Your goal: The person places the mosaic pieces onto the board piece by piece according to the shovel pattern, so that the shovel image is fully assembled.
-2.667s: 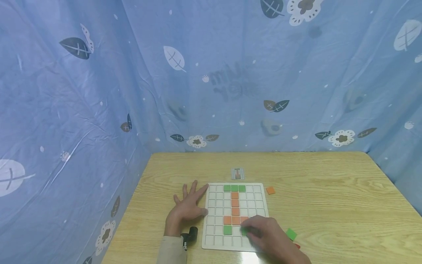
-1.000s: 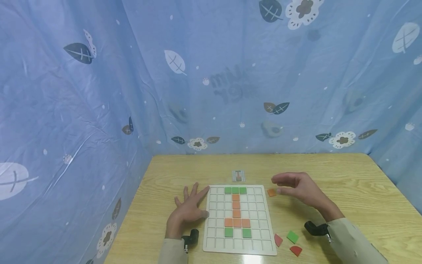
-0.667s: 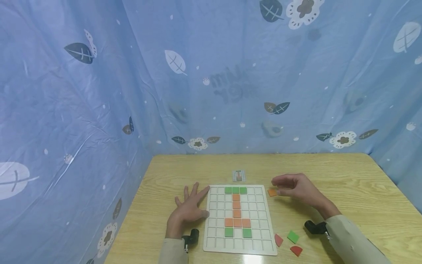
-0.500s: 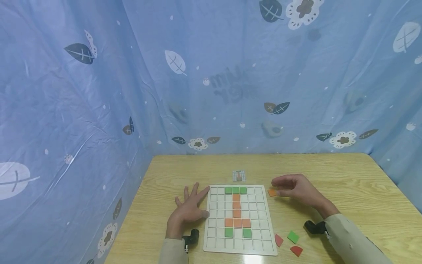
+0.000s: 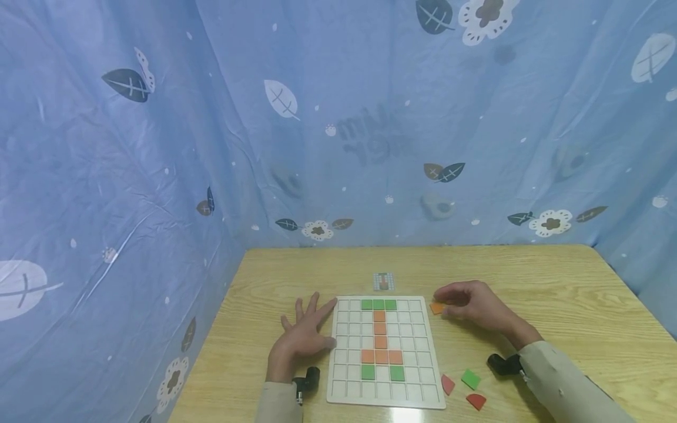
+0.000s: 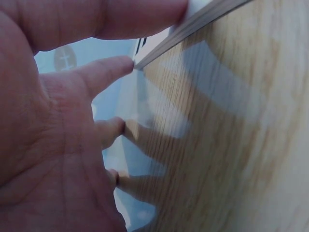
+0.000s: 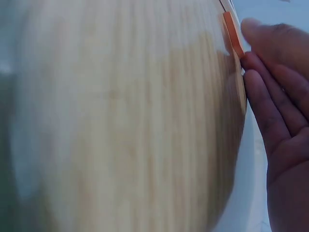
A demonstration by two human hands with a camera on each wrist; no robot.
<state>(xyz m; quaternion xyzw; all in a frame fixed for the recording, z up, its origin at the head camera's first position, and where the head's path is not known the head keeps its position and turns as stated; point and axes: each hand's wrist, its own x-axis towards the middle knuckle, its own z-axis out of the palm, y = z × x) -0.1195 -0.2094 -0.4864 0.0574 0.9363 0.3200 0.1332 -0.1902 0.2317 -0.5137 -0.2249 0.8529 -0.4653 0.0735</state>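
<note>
A white square grid board (image 5: 346, 389) lies on the table, with green tiles (image 5: 378, 305) and orange tiles (image 5: 380, 329) in some of its cells. Against the board's left edge rests my left hand (image 5: 300, 341), thumb and index fingertip touching it, fingers spread. Right of the board's upper corner, my right hand (image 5: 478, 304) bends over a loose orange tile (image 5: 436, 308). In the right wrist view the orange tile (image 7: 232, 34) lies flat, with fingertips at its near end and the thumb close beside it. No firm pinch shows.
A small card with a grid picture (image 5: 383, 281) lies behind the board. To its right are a loose green tile (image 5: 471, 379), a pink quarter-round piece (image 5: 448, 385) and a red one (image 5: 476, 401). Blue patterned curtain (image 5: 338, 176) surrounds the table (image 5: 529, 270).
My right hand has left the green tile on the board's lower part and moved to the loose orange tile. There its fingers have drawn slightly closer. The left hand stays put.
</note>
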